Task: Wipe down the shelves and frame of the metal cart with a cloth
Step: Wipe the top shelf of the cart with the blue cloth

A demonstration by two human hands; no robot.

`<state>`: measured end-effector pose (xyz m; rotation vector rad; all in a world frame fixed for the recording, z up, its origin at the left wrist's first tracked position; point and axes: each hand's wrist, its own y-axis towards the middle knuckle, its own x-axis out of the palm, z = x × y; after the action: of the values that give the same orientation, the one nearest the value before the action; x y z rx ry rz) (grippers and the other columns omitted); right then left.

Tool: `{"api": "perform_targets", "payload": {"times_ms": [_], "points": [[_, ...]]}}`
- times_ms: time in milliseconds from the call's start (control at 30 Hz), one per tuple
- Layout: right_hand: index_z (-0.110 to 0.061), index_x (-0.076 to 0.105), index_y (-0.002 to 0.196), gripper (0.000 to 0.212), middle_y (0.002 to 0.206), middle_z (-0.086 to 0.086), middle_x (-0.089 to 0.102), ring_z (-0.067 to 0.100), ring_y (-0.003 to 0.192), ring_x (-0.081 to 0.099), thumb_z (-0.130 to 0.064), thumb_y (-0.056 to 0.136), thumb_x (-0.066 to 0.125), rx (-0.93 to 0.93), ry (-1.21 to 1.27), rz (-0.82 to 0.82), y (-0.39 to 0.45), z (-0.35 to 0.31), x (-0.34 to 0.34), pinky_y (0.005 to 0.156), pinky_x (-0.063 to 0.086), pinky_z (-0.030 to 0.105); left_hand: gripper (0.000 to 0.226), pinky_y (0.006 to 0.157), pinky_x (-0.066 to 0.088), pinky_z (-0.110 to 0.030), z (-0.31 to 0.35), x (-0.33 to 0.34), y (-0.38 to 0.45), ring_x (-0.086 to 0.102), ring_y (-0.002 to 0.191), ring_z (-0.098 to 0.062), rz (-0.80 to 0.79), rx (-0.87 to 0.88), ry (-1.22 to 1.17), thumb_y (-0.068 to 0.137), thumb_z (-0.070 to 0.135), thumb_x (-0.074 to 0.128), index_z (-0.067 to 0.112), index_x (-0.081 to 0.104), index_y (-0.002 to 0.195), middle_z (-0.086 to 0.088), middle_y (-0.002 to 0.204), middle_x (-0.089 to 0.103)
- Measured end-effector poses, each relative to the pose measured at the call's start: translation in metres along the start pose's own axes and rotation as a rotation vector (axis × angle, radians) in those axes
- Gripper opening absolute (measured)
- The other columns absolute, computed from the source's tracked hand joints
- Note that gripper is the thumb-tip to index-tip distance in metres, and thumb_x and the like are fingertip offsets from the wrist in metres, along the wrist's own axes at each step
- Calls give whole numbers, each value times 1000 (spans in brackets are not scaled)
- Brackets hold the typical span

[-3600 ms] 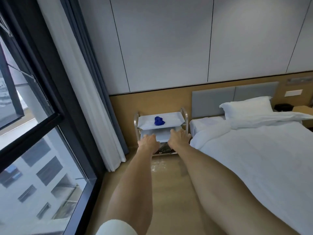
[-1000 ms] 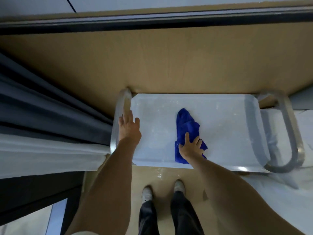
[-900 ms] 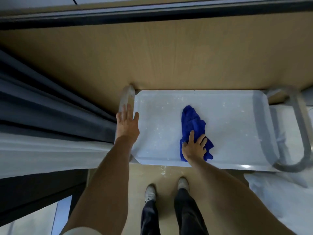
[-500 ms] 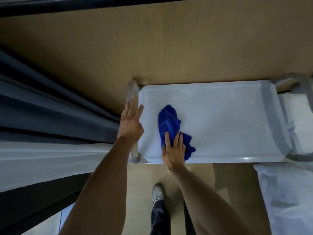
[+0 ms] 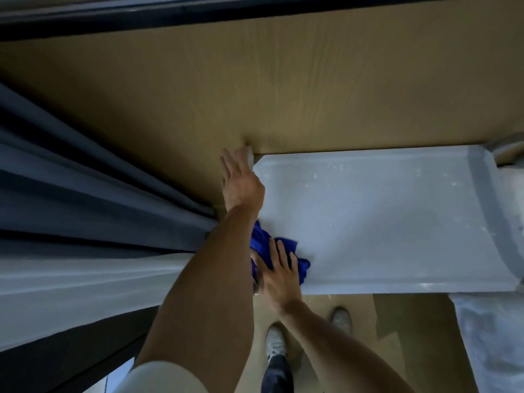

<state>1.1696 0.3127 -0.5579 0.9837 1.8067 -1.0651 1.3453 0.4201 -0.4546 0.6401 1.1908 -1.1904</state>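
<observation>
I look straight down on the metal cart's top shelf (image 5: pixel 382 217), a pale tray speckled with white dust. A crumpled blue cloth (image 5: pixel 262 245) lies at the shelf's front left corner. My right hand (image 5: pixel 279 275) presses flat on the cloth with its fingers spread. My left hand (image 5: pixel 241 185) rests with straight fingers on the cart's left handle rail (image 5: pixel 249 154), and my left forearm covers part of the cloth. The cart's right handle (image 5: pixel 507 147) shows only at the frame's edge.
A wood-panelled wall (image 5: pixel 283 95) runs right behind the cart. Dark and white curtains (image 5: pixel 99 222) hang close on the left. White bedding (image 5: pixel 493 341) borders the cart at the right. My shoes (image 5: pixel 275 341) stand on the wooden floor below the shelf's front edge.
My right hand has slid the cloth left along the shelf's front, from the middle to the front left corner. My left hand has moved up the left rail toward the wall.
</observation>
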Motion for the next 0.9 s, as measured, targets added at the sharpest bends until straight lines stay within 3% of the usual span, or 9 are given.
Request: {"api": "perform_targets", "payload": {"times_ms": [67,133,267,367,433,500,633,767,900], "points": [[-33,41,146,62,155,18,37,37,145,31,-47,88,54,-20,-29,37,16,10,-2,112,32,60,64,109,41,-46,1,7,5,15,149,-35,-34,-57,-41,103,24,36,3,5,155,-20,163,5],[-32,43,146,64,153,18,40,35,145,32,-37,86,65,10,-13,91,47,23,-11,112,31,58,61,100,45,-48,2,11,9,34,141,-37,-8,-58,-86,102,24,36,4,12,155,-18,161,16],[-31,41,147,58,153,16,40,33,144,32,-36,92,59,201,27,244,157,37,-36,111,29,56,60,82,55,-47,0,13,15,59,110,-39,48,-44,-126,95,13,43,10,21,151,-15,149,35],[-34,19,155,67,161,15,22,32,150,15,-44,96,51,339,91,220,233,28,-51,115,17,56,65,83,56,-46,-4,16,20,60,109,-36,60,-36,-131,95,15,47,16,19,153,-14,149,36],[-32,15,156,70,162,15,20,32,151,12,-48,96,48,355,85,224,245,19,-49,116,15,55,67,84,53,-45,-6,21,25,59,112,-35,61,-47,-101,98,29,49,14,16,154,-15,149,35],[-31,20,155,67,161,16,25,32,150,17,-47,96,47,261,46,198,220,13,-43,116,19,55,67,84,53,-44,-9,23,26,59,111,-35,60,-56,-89,99,34,47,15,15,154,-14,147,38],[-27,51,140,47,153,15,41,33,144,33,-36,94,45,86,107,209,101,4,-15,112,31,56,69,83,50,-46,-8,14,19,59,109,-39,40,-74,-71,93,13,47,16,15,154,-14,145,38],[-33,51,142,48,155,9,40,30,146,32,-37,95,44,49,113,155,-32,-7,24,113,31,55,67,81,51,-48,-3,5,15,61,102,-38,46,-80,-73,92,14,46,18,17,153,-14,134,48],[-36,47,144,49,155,6,40,28,144,35,-41,95,46,74,37,112,-30,4,26,111,35,54,53,84,47,-46,0,1,19,63,93,-35,64,-108,-51,97,21,43,23,25,147,-14,112,62]]}}
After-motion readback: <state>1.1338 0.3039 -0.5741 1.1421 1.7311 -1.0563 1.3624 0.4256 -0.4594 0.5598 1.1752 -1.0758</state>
